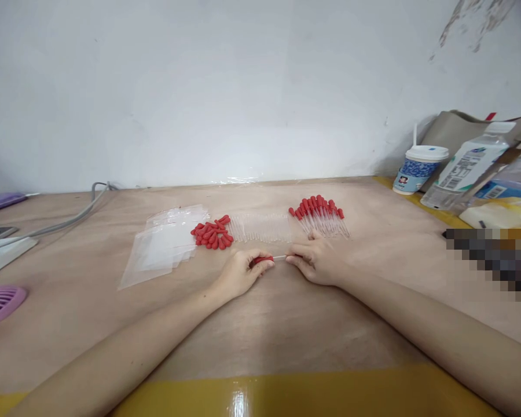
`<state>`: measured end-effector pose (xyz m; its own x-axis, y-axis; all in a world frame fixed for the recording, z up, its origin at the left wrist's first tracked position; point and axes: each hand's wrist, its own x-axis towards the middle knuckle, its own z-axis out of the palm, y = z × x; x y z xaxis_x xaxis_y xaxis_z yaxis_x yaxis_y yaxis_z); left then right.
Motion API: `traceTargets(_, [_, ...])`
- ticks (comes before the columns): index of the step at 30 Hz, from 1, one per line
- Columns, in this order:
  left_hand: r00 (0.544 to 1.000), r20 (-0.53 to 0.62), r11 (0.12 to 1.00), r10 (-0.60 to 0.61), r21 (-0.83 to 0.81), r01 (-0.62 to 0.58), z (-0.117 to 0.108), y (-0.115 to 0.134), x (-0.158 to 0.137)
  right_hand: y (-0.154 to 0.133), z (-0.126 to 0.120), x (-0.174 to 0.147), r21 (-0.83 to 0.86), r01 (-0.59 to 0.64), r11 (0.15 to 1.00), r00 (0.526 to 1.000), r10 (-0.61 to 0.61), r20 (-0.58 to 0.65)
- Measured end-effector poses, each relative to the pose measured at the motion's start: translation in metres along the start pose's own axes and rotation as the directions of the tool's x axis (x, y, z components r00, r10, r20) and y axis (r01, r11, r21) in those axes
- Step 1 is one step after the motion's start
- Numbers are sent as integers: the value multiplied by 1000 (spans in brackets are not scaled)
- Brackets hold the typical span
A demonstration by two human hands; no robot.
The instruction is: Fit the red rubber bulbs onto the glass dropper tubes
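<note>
Between my two hands, over the near middle of the table, a red rubber bulb (264, 260) and a thin clear dropper tube (280, 257) are lined up end to end. My left hand (243, 271) pinches the bulb, and my right hand (313, 262) grips the tube's other end. How far the tube sits inside the bulb is hidden. Beyond my left hand lies a heap of loose red bulbs (212, 233), beside a row of bare clear tubes (260, 227). Past my right hand, several droppers with red bulbs on their tubes (319, 211) lie fanned out.
Clear plastic bags (162, 243) lie overlapped at left, near a grey cable (69, 223) and a pink slatted object (2, 304). A paper cup with a straw (419, 169) and a plastic bottle (464, 168) stand at right. A white wall (243, 92) closes the back.
</note>
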<state>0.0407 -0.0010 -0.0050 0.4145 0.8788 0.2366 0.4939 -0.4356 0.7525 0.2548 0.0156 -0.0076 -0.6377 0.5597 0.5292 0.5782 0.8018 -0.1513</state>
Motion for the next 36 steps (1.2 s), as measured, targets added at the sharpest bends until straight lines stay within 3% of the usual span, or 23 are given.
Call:
traceTargets(3, [996, -54, 991, 71, 117, -65, -2, -1, 3, -3, 5, -1, -90, 27, 996, 998, -33, -58])
traceTargets(6, [990, -72, 990, 118, 88, -112, -6, -3, 6, -3, 8, -2, -56, 18, 998, 998, -22, -59])
traceTargets(11, [993, -61, 994, 105, 38, -102, -10, -3, 7, -1, 7, -4, 37, -22, 999, 997, 24, -69])
traceTargets(19, [1000, -5, 994, 15, -111, -15, -7, -8, 3, -4, 8, -5, 16, 97, 995, 977, -92, -193])
traceTargets(36, [998, 32, 998, 52, 26, -53, -9, -4, 0, -11, 12, 0, -1, 101, 995, 988, -100, -119])
